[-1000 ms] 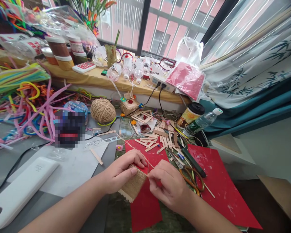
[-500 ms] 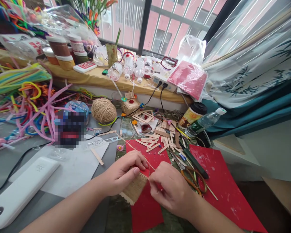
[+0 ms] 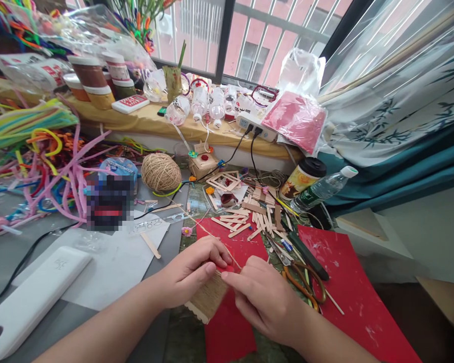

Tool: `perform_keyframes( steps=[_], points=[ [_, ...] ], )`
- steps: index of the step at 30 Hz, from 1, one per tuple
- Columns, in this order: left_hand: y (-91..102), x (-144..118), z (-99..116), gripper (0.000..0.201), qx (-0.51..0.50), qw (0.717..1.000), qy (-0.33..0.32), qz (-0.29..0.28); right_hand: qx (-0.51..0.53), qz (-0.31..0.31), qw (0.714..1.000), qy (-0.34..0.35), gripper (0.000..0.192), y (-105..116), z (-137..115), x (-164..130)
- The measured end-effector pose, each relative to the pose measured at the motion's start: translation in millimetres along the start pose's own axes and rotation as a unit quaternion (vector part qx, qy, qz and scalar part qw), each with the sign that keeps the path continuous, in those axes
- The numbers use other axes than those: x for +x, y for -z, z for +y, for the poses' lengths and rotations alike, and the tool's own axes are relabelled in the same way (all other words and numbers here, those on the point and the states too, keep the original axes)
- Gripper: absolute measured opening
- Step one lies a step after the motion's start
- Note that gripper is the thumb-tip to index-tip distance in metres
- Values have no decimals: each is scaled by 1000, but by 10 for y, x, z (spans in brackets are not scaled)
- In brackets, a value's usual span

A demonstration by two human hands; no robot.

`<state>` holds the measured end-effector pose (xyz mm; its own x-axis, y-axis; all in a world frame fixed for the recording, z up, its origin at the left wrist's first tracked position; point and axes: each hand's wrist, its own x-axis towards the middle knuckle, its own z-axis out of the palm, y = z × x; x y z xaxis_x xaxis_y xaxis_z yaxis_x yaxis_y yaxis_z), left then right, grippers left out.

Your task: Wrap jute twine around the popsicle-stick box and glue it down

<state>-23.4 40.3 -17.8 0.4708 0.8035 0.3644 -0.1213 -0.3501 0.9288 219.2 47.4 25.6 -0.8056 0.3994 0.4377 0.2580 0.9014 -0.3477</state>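
Head view: left hand (image 3: pixel 187 275) grip grasping rough twine-wrapped stick panel (image 3: pixel 207 301); right hand (image 3: pixel 263 297) grip pinching twine strand (image 3: pixel 232 261).

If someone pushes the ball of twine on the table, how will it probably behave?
The ball of twine is round and rests free on the grey table, so it would probably roll. It looks light for its size, being only wound cord. A strand runs toward the left hand, so rolling may unwind it.
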Motion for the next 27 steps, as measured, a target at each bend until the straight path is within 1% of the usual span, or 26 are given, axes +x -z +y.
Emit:
perform_keyframes(
  steps=[4,11,15,19,23,27],
  points=[
    [-2,-5,-5,35,-6,1000,-1,6,-7,-8,1000,2,39,-30,14,-36],
    [2,-7,4,31,-5,1000,13,15,-3,9,1000,18,42,-38,14,-46],
    [15,0,8,30,-8,1000,13,14,-5,-4,1000,26,49,-57,45,-112],
    [27,-4,5,30,0,1000,21,15,5,6,999,31,53,-62,70,-188],
    [24,-13,2,30,0,1000,21,17,23,24,999,18,49,-49,68,-202],
    [15,-19,-11,31,5,1000,18,15,33,38,999,-5,35,-60,46,-157]
  ],
)
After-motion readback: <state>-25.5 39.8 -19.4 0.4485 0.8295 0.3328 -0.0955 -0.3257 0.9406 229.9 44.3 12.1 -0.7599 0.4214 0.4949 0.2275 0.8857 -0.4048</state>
